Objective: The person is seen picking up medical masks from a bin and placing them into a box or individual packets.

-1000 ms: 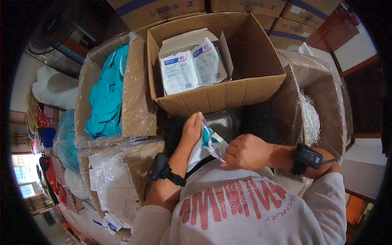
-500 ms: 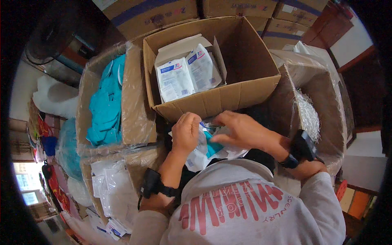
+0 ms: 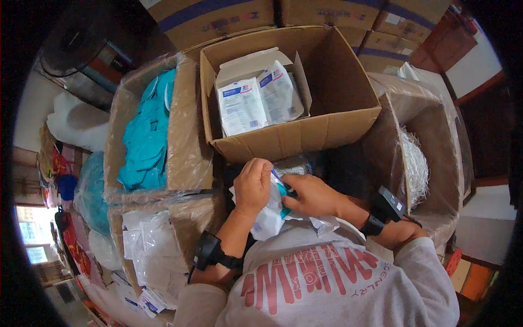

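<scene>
My left hand [image 3: 254,185] is closed around the upper edge of a white pouch [image 3: 268,220] with a blue printed strip, held upright close to my body. A teal folded piece [image 3: 284,200], like those in the box at left, shows at the pouch's side. My right hand [image 3: 316,195] has thumb and fingers closed on this teal piece, beside the pouch's edge. How far the piece sits inside the pouch is hidden by my fingers. Some clear and white plastic film [image 3: 322,224] lies in front of my shirt, below the right hand.
An open carton [image 3: 297,139] ahead holds a smaller white box with filled pouches [image 3: 242,109]. At left, one carton holds teal folded pieces [image 3: 144,144]; below it are flat white pouches [image 3: 152,245]. The right carton holds thin white strips [image 3: 415,166]. Sealed cartons [image 3: 332,13] stand behind.
My right hand has come down and closed on the teal piece, where its fingers were spread before. The pouch now stands more upright in my left hand. The view has shifted slightly.
</scene>
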Demonstrator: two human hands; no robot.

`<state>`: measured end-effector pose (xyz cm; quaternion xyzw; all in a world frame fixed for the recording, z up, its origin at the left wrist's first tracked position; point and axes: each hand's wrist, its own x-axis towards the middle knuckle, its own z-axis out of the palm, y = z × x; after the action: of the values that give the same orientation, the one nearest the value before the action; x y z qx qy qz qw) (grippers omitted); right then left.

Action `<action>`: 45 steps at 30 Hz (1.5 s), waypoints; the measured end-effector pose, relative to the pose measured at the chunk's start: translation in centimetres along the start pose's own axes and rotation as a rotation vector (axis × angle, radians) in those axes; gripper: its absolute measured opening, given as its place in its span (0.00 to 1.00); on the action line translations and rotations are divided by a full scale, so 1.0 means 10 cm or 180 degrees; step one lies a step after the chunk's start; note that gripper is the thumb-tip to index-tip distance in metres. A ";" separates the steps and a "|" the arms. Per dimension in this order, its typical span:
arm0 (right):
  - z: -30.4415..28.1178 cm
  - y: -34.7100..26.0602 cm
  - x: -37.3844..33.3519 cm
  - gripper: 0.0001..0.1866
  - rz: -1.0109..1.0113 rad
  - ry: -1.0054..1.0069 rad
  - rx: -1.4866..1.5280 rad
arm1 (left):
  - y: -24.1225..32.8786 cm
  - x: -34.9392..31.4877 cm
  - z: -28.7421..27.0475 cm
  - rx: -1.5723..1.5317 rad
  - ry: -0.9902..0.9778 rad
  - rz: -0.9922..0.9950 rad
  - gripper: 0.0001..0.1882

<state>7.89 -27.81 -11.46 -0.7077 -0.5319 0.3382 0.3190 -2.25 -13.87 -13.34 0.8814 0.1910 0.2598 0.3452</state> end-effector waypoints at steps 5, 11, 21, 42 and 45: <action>-0.01 0.08 -0.10 0.15 -0.0005 0.0840 0.0520 | -0.12 -0.07 0.07 -0.0469 0.0041 -0.0625 0.13; -0.07 0.13 -0.05 0.12 0.0453 0.1646 0.2098 | -0.14 -0.05 0.02 -0.0812 0.0199 -0.1210 0.16; -1.28 1.10 -0.38 0.16 0.0540 0.3649 0.3858 | -1.40 -0.77 -2.21 0.3560 0.2628 -0.0275 0.13; -0.62 0.52 0.01 0.21 0.0836 0.2292 0.3189 | -2.72 -3.29 -1.76 0.1629 -0.1594 -0.3187 0.17; -0.57 0.37 0.01 0.21 0.0877 0.2031 0.3186 | -2.66 -3.21 -1.84 0.1689 -0.1257 -0.3378 0.16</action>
<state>14.57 -29.13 -11.26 -0.6007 -0.0900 0.3566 0.7099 -42.75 -2.71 -31.09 0.7535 0.5934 -0.1711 0.2254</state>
